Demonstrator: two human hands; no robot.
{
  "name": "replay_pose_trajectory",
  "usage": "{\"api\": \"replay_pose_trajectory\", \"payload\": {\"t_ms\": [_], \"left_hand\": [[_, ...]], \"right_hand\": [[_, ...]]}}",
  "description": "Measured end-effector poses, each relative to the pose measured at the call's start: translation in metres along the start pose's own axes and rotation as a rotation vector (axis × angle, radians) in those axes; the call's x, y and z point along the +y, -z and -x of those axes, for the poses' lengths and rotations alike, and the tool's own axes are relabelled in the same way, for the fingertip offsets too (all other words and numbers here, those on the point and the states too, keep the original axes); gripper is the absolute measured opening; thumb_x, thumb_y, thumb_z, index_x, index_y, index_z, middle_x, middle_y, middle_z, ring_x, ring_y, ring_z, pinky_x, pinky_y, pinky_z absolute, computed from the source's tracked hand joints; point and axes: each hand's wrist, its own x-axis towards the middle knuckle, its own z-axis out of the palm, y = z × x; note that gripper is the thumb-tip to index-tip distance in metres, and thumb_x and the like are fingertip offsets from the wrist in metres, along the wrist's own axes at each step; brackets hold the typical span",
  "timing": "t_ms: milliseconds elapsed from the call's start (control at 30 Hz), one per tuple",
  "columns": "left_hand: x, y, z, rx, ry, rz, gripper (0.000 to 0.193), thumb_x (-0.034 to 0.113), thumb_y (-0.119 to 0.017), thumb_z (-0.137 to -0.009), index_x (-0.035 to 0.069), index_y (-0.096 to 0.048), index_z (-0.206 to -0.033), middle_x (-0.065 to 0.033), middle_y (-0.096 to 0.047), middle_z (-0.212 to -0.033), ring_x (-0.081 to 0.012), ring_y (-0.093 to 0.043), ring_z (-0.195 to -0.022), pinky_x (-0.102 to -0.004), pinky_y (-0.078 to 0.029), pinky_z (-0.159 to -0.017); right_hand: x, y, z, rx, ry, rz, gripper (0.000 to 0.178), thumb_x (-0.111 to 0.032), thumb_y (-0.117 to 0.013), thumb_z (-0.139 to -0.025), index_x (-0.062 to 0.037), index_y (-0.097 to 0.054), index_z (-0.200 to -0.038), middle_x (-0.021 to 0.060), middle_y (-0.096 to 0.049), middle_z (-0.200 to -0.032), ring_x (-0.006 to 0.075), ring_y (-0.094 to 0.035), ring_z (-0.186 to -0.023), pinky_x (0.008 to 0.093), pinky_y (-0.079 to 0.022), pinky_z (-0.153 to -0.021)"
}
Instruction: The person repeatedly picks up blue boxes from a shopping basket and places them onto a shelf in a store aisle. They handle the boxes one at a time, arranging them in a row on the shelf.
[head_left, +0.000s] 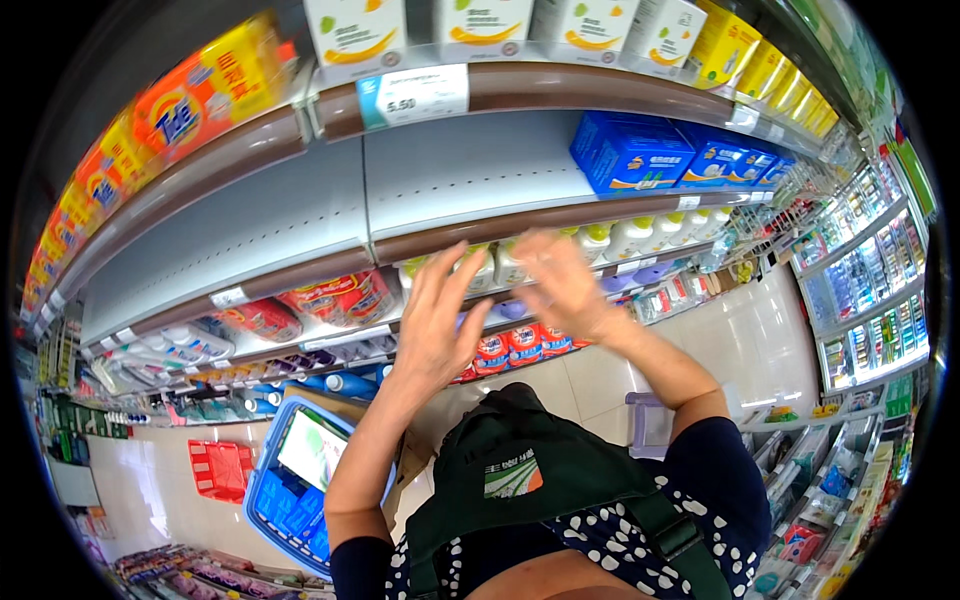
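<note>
My left hand (432, 325) is raised in front of the shelf edge with its fingers and thumb apart, holding nothing. To its right, my right hand (562, 287) is blurred by motion, with its fingers stretched out and nothing seen in them. Behind both hands runs a row of white bottles with yellow-green caps (632, 238), partly hidden by them. Above is a pale shelf board (470, 165) with a brown front edge. Blue boxes (632, 152) stand at that board's right end. Red packs (345, 298) lie on the lower shelf left of my left hand.
White cartons (356, 32), yellow boxes (722, 45) and orange packs (175, 110) line the top shelf. On the floor at left stand a blue crate (262, 500) holding blue packs and a red basket (220, 470). A lilac plastic stool (650, 424) is at my right.
</note>
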Motion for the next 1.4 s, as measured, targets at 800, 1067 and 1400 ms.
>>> {"api": "replay_pose_trajectory", "payload": {"t_ms": [800,1067,1400], "left_hand": [[0.027,-0.138,-0.121,0.378,-0.415,0.065,0.031,0.007,-0.064,-0.074,0.006,-0.057,-0.104,-0.0239,-0.054,-0.120,-0.0435,-0.053,-0.110,-0.0500,-0.046,-0.093],[0.036,-0.008,0.036,0.306,-0.179,-0.228,0.032,0.015,-0.067,-0.073,0.011,-0.062,-0.105,-0.0211,-0.054,-0.126,-0.0387,-0.055,-0.113,-0.0473,-0.049,-0.089],[-0.017,0.116,0.303,0.588,1.064,-0.006,0.059,-0.004,-0.070,-0.076,0.011,-0.051,-0.129,-0.0092,-0.061,-0.115,-0.0203,-0.057,-0.104,-0.0329,-0.047,-0.086]], "right_hand": [[0.093,0.140,-0.001,-0.088,-0.164,0.491,0.084,0.000,-0.073,-0.059,-0.0057,-0.045,-0.139,0.0194,-0.048,-0.137,0.0374,-0.045,-0.127,0.0458,-0.032,-0.107],[0.014,0.031,0.013,-0.098,0.053,-0.026,0.070,-0.015,-0.078,-0.068,0.0023,-0.050,-0.130,0.0224,-0.057,-0.123,0.0383,-0.057,-0.108,0.0457,-0.046,-0.093],[-0.190,-0.223,-0.018,-0.657,-0.206,-1.018,0.069,-0.031,-0.082,-0.071,0.0000,-0.054,-0.126,0.0175,-0.057,-0.109,0.0315,-0.059,-0.100,0.0377,-0.047,-0.087]]}}
